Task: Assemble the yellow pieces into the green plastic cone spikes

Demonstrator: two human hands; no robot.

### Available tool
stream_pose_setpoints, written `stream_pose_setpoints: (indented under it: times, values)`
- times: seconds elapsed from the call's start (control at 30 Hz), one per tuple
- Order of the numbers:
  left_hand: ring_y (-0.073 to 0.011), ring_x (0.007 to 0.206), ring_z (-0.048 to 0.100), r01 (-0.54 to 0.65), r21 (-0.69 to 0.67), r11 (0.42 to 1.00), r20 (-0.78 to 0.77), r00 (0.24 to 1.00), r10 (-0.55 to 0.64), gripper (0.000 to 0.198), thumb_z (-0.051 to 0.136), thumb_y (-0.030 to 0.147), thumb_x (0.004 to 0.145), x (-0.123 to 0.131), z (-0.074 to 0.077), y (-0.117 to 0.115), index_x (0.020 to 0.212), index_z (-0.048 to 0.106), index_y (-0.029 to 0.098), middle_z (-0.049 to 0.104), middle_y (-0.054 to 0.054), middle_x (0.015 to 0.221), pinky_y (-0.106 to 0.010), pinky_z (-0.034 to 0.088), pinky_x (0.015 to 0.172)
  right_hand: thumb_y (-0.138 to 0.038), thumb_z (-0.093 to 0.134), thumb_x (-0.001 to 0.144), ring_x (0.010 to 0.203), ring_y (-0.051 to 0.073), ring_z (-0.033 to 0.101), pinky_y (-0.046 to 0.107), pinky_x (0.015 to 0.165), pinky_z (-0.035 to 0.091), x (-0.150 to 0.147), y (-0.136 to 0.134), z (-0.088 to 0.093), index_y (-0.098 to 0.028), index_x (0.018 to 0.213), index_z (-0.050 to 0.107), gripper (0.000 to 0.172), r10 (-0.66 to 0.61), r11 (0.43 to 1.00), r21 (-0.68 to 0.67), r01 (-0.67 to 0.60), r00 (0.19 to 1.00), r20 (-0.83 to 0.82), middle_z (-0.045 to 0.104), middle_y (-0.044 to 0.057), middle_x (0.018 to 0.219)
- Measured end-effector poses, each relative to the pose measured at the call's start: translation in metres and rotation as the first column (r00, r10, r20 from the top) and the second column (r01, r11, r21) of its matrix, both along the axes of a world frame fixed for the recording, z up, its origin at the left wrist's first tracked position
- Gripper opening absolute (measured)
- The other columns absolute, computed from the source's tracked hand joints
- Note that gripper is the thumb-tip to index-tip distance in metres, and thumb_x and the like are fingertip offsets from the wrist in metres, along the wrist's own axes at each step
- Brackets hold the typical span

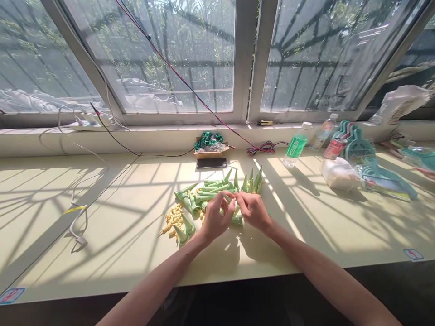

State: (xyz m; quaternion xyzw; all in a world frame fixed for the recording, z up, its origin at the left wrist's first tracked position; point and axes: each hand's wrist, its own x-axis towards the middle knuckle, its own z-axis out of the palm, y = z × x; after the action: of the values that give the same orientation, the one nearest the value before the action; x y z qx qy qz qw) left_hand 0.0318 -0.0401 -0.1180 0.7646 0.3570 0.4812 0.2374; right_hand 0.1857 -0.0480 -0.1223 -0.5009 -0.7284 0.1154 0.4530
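A heap of green plastic cones [210,189] lies in the middle of the pale table, some standing upright at the back [251,181]. Small yellow plastic pieces [172,221] are scattered at the heap's left. My left hand [215,218] and my right hand [253,209] meet over the heap, fingertips pinched together on a small piece between them, too small to name. A green cone [237,221] lies just under the hands.
A black phone [211,163] and a cardboard box of green items [210,146] sit behind the heap. At the right are a green-labelled bottle [296,146], a white bag [340,174] and teal plastic items [360,149]. White cables [77,213] trail at the left. The table's front edge [238,274] is near.
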Motion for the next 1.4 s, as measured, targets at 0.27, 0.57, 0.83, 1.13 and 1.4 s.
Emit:
stream_pose_setpoints:
  times: [0.27,0.57,0.83,1.13,1.4]
  values:
    - [-0.0075,0.054,0.053,0.011,0.063,0.998,-0.049,0.999,-0.008,0.018,0.058,0.020,0.083,0.000,-0.004,-0.001,0.101,0.056,0.019,0.064,-0.002,0.084,-0.022,0.049,0.053,-0.033,0.037,0.097,0.045,0.009,0.027,0.026,0.048,0.022,0.001,0.004,-0.004,-0.020,0.056,0.035,0.043,-0.032,0.999,0.010,0.032,0.999,-0.004,0.032,-0.004,0.049]
    - [-0.0043,0.053,0.050,0.051,0.060,0.997,-0.022,0.999,-0.050,0.022,0.057,0.014,0.082,0.002,-0.005,0.001,0.102,0.055,0.019,0.063,-0.004,0.099,-0.019,0.047,0.050,-0.036,0.038,0.098,0.047,0.009,0.030,0.026,0.050,0.024,0.001,0.004,-0.004,-0.019,0.057,0.038,0.045,-0.050,0.999,0.009,0.050,0.999,-0.003,0.035,-0.004,0.050]
    - [-0.0079,0.060,0.057,0.029,0.033,0.999,0.029,0.999,-0.030,0.018,0.055,0.014,0.085,0.003,-0.005,0.004,0.102,0.055,0.018,0.063,-0.004,0.093,-0.022,0.052,0.056,-0.036,0.045,0.096,0.050,0.010,0.042,0.023,0.051,0.032,-0.001,-0.001,0.004,-0.019,0.070,0.052,0.033,-0.045,0.999,-0.001,0.045,0.996,-0.077,0.049,-0.003,0.057]
    - [-0.0128,0.073,0.064,-0.069,-0.035,0.997,0.061,0.996,0.071,0.017,0.053,0.014,0.086,0.001,-0.009,0.008,0.102,0.055,0.018,0.065,-0.005,0.093,-0.026,0.056,0.066,-0.029,0.053,0.093,0.059,0.012,0.055,0.025,0.057,0.047,0.000,0.000,0.001,-0.016,0.112,0.061,0.024,0.066,0.996,0.063,-0.058,0.989,-0.134,0.068,0.008,0.092]
    - [-0.0125,0.073,0.064,-0.064,-0.065,0.996,0.079,0.995,0.069,0.014,0.053,0.015,0.087,0.001,-0.009,0.008,0.100,0.055,0.019,0.065,-0.004,0.094,-0.025,0.055,0.064,-0.024,0.049,0.096,0.072,0.016,0.061,0.028,0.069,0.049,0.003,0.004,-0.003,-0.018,0.112,0.063,0.022,0.112,0.990,0.092,-0.108,0.993,-0.037,0.069,0.008,0.096]
